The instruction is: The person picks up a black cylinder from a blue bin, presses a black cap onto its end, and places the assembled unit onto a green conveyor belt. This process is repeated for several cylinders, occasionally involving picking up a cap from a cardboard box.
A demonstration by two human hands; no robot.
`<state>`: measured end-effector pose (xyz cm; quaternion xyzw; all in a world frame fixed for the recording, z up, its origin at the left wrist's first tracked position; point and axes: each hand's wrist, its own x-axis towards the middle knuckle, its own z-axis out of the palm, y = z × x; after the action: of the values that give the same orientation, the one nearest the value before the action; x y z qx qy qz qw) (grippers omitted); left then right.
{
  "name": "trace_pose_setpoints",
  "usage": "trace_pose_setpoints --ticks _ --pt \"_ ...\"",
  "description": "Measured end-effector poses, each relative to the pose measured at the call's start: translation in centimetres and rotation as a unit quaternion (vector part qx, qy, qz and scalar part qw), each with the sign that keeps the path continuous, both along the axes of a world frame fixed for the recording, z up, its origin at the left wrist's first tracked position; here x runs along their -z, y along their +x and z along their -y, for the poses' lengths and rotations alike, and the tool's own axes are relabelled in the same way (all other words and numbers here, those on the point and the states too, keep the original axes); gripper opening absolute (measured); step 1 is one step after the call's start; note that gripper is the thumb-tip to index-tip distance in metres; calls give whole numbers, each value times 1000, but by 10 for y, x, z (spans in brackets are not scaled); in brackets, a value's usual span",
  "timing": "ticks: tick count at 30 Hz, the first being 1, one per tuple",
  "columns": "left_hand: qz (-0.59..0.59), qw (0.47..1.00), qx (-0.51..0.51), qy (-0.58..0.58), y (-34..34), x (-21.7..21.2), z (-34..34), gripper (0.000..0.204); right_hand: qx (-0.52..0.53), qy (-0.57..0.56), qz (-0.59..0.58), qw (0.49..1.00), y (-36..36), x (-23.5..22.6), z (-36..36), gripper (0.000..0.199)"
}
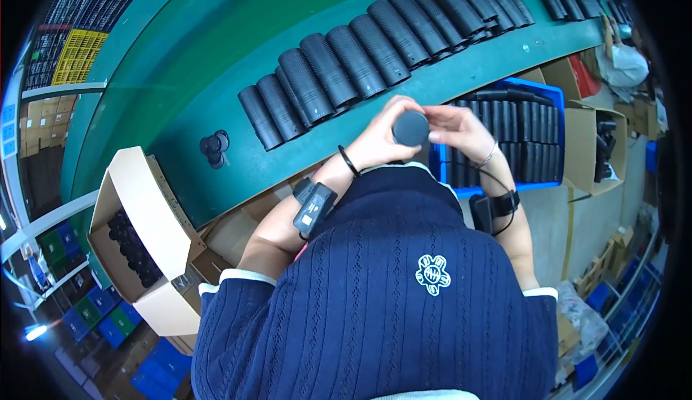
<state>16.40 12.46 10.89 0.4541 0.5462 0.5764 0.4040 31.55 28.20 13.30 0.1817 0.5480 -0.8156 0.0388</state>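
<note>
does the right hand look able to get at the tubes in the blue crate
Probably yes: the right hand, at the dark cylinder, is close to the open blue crate, where black tubes lie mostly uncovered.

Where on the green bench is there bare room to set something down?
The green bench is bare between the cardboard box and the row of black tubes, around the small black round parts, and behind the row's left half. The row itself is crowded; the blue crate by the right hand is packed.
</note>
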Motion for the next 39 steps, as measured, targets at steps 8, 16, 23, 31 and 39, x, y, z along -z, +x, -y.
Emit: trace_pose_setpoints --ticks 8,16,23,31,39 --pt "47 998 -35 -21 -8 -9 -7 64 17 252 3 968 -13 50 30 86" --pt "-123 992 -2 17 -7 -5 4 75 47 271 -21 961 -19 65 33 60" --pt "3 1000 18 1 -4 2 6 64 50 238 8 970 -12 68 37 74" --pt "250 968 -14 21 -15 14 9 33 28 320 -13 947 -21 50 48 77" --pt "250 959 -133 -27 -37 18 30 35 211 641 122 728 -69 2 -13 57"
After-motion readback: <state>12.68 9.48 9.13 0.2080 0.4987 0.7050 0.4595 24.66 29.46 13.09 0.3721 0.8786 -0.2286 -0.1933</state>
